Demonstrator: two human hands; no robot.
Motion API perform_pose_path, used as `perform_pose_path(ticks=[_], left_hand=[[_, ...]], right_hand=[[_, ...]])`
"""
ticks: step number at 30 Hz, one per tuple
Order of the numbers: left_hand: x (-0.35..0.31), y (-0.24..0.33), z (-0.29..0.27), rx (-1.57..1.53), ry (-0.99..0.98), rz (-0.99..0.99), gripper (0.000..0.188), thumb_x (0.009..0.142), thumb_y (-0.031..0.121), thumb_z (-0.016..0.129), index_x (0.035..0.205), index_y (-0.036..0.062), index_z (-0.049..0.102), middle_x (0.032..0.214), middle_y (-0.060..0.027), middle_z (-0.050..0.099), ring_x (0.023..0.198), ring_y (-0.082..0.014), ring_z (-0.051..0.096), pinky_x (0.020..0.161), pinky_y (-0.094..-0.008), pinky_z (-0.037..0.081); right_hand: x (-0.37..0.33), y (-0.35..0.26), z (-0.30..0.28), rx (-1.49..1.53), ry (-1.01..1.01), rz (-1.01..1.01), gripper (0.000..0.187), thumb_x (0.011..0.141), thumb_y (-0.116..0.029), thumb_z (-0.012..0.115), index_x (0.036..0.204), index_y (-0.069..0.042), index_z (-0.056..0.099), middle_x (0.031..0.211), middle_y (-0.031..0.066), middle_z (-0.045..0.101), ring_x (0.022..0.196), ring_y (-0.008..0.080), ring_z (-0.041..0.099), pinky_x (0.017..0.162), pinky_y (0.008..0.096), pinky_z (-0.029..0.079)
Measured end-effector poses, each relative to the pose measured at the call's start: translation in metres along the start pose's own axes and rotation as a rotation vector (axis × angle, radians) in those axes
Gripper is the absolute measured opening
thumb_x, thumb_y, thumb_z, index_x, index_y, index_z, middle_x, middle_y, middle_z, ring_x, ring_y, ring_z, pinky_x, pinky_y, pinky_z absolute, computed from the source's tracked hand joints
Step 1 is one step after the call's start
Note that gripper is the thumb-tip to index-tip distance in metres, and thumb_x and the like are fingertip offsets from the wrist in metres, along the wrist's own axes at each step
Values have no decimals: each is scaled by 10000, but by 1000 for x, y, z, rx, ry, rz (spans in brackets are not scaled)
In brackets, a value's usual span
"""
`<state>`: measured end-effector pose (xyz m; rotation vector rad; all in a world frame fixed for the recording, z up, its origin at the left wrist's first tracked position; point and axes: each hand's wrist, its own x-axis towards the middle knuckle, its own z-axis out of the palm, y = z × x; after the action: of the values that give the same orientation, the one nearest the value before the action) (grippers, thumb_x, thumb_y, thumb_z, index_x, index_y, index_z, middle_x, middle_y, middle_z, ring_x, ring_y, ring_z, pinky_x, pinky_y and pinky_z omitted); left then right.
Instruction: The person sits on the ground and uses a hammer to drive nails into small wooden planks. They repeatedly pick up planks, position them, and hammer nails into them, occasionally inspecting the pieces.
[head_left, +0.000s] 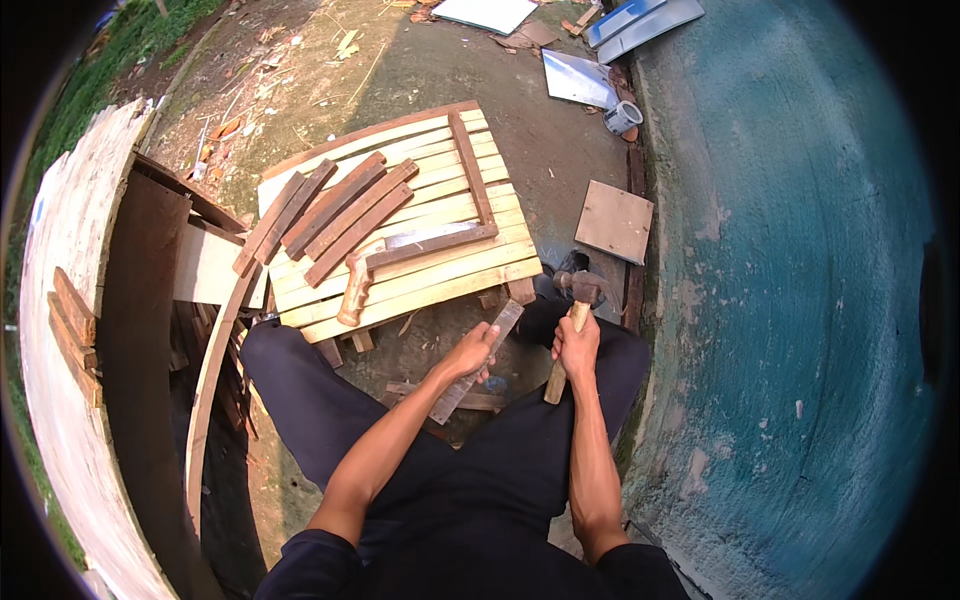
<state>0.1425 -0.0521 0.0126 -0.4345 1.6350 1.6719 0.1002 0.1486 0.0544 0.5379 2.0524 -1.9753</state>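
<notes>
My left hand (474, 353) is closed around a flat, greyish strip (508, 317) held aslant between my knees; its material I cannot make out. In my right hand (577, 346) is a hammer (582, 288), gripped by its wooden handle over my right thigh, head pointing away from me. Ahead stands a low slatted wooden table (400, 310). A handsaw (356, 290) with a carved wooden handle lies on its near side, its blade partly behind a brown strip (425, 248). Another brown strip (470, 165) meets that one at a corner. Several brown wood strips (345, 205) lie side by side at the left.
A pale wooden board structure (70, 330) rises at the left, short wood pieces (75, 320) on it. A long curved-looking plank (213, 390) leans near my left knee. A blue-green wall (790, 250) borders the right. Beside it are a square board (614, 222) and a tin can (622, 117).
</notes>
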Motion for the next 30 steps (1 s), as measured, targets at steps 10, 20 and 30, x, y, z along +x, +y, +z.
perform_pose_path(ticks=[10, 20, 30], left_hand=[[-6, 9, 16, 60, 142, -85, 433, 1046, 453, 402, 1111, 34, 492, 718, -54, 551, 456, -133, 509, 407, -297, 440], [-14, 14, 28, 4, 250, -54, 443, 1048, 467, 376, 1145, 52, 496, 726, -59, 544, 469, -139, 504, 428, -303, 454], [-6, 22, 21, -8, 211, -88, 467, 1042, 441, 398, 1177, 1, 480, 693, -86, 554, 441, -155, 514, 390, -316, 448]], right_hand=[[1, -1, -14, -90, -43, 5, 87, 851, -55, 562, 904, -18, 504, 603, 41, 508, 414, 125, 497, 360, 294, 411], [-5, -3, -8, -279, -113, -61, 105, 845, -65, 546, 926, -18, 498, 606, 47, 519, 417, 135, 506, 369, 306, 410], [-13, 4, 17, -376, -126, -71, 337, 834, -166, 588, 1088, 53, 552, 731, 252, 634, 723, 424, 672, 666, 468, 514]])
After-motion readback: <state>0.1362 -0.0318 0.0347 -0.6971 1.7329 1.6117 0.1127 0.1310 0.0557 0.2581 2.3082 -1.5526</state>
